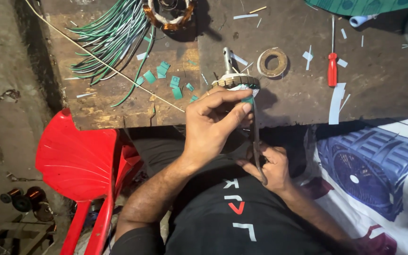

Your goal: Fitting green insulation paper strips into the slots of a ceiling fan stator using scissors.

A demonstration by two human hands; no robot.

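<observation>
A round motor stator core [234, 81] with a metal shaft rests at the near edge of a worn wooden bench [383, 80]. My left hand [213, 125] reaches up to it, thumb and forefinger pinching a small green insulation slip [248, 100] against the core's rim. My right hand [270, 167] sits lower, near my lap, closed on a dark metal scissor-like tool [257, 151] whose blade runs up toward the core.
Cut green paper pieces [168, 78], a bundle of green and white sleeves [112, 35], a wound copper coil [168, 14], a tape ring [272, 62] and a red-handled screwdriver [332, 68] lie on the bench. A red plastic chair [79, 160] stands left, a printed box [378, 165] right.
</observation>
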